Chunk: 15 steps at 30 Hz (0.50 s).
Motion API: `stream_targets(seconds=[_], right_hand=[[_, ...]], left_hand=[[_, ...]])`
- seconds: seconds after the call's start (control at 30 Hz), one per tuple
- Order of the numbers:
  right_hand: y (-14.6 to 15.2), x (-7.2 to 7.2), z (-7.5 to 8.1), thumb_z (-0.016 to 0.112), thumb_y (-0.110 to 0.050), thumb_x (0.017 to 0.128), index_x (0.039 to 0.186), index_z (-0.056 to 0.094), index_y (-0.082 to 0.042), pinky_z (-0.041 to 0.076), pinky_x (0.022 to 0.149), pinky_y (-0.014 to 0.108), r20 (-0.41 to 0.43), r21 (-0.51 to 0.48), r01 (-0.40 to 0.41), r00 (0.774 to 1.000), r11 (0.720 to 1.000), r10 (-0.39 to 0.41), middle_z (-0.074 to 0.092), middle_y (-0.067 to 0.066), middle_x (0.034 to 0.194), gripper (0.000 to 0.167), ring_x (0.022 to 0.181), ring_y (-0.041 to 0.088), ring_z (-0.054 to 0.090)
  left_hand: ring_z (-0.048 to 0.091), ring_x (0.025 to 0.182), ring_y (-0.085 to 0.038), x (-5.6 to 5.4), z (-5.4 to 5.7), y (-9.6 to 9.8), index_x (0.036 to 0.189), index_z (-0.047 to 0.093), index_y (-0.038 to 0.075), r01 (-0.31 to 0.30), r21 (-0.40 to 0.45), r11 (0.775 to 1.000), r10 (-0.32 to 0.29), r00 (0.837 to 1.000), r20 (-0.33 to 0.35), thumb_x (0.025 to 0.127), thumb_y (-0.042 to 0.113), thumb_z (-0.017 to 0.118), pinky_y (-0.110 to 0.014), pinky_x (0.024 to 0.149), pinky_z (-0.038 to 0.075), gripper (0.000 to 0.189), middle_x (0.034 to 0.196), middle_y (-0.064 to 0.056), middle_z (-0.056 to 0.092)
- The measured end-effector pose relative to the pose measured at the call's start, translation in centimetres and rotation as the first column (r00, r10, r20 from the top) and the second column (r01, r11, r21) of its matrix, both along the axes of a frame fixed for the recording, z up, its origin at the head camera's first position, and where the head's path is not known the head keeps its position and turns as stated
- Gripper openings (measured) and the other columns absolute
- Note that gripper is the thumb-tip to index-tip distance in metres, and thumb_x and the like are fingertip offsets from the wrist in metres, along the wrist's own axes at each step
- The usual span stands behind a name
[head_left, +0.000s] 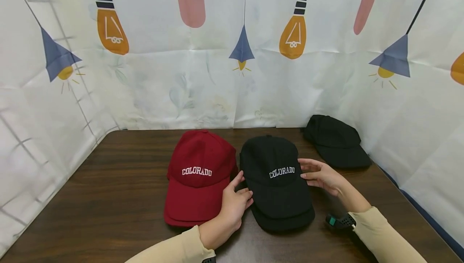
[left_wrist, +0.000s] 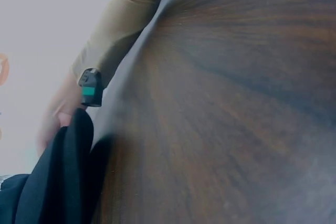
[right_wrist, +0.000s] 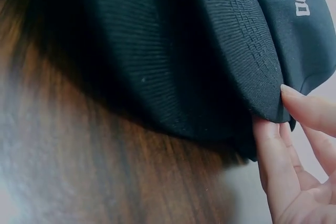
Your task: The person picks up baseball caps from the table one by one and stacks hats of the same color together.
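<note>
A black cap (head_left: 277, 186) with white COLORADO lettering sits on the brown table, its brim toward me. A second brim edge (right_wrist: 131, 51) shows below its upper brim. My right hand (head_left: 320, 178) pinches the cap's right side, with the thumb above the upper brim and fingers beneath it in the right wrist view. On the opposite side, my left hand (head_left: 233, 202) holds the left edge near the brim. Close beside that hand rests a red COLORADO cap (head_left: 201, 178). The left wrist view shows the black brims (left_wrist: 68, 166) but not the left hand.
Another black cap (head_left: 337, 142) lies at the table's back right corner. The dark wood table (head_left: 119, 194) meets a white patterned cloth (head_left: 163, 90) at the back and sides. A strap with a small black device (head_left: 340, 220) is on my right wrist.
</note>
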State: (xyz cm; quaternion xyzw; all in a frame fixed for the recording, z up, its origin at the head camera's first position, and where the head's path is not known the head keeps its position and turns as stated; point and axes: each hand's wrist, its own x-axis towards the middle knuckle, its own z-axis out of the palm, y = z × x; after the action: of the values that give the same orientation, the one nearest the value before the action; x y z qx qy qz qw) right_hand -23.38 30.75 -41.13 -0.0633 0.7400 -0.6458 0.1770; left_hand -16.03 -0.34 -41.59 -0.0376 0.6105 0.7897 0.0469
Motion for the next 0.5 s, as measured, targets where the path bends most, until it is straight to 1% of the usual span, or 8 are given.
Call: stream_targets(seconds=[0.17, 0.3, 0.5], right_hand=[[-0.01, 0.09, -0.15, 0.066, -0.006, 0.098, 0.154, 0.041, -0.001, 0.055, 0.086, 0.032, 0.007, -0.017, -0.008, 1.000, 1.000, 0.008, 0.048, 0.016, 0.139, 0.062, 0.106, 0.014, 0.060], [0.13, 0.10, -0.28, 0.065, -0.005, 0.099, 0.154, 0.040, -0.002, 0.055, 0.084, 0.031, 0.008, -0.021, -0.012, 1.000, 1.000, 0.012, 0.051, 0.010, 0.134, 0.061, 0.105, 0.013, 0.061], [0.19, 0.14, -0.08, 0.063, -0.006, 0.101, 0.156, 0.037, -0.001, 0.054, 0.081, 0.029, 0.010, -0.034, -0.016, 1.000, 0.999, 0.017, 0.051, 0.007, 0.132, 0.061, 0.103, 0.012, 0.062]], left_hand=[[0.053, 0.083, -0.012, 0.20, -0.45, 0.28, 0.157, 0.037, 0.000, -0.013, -0.005, 1.000, 0.013, 1.000, -0.016, 0.093, -0.012, 0.056, -0.023, 0.068, 0.053, 0.067, 0.138, -0.016, 0.042], [0.053, 0.084, -0.013, 0.16, -0.55, 0.35, 0.157, 0.036, 0.000, -0.012, -0.012, 1.000, 0.012, 1.000, -0.007, 0.094, -0.011, 0.055, -0.026, 0.069, 0.054, 0.067, 0.140, -0.016, 0.042], [0.057, 0.095, -0.018, 0.29, -0.44, 0.24, 0.158, 0.034, 0.002, 0.001, 0.011, 1.000, -0.001, 0.999, 0.037, 0.095, -0.008, 0.054, -0.039, 0.082, 0.057, 0.068, 0.150, -0.019, 0.036]])
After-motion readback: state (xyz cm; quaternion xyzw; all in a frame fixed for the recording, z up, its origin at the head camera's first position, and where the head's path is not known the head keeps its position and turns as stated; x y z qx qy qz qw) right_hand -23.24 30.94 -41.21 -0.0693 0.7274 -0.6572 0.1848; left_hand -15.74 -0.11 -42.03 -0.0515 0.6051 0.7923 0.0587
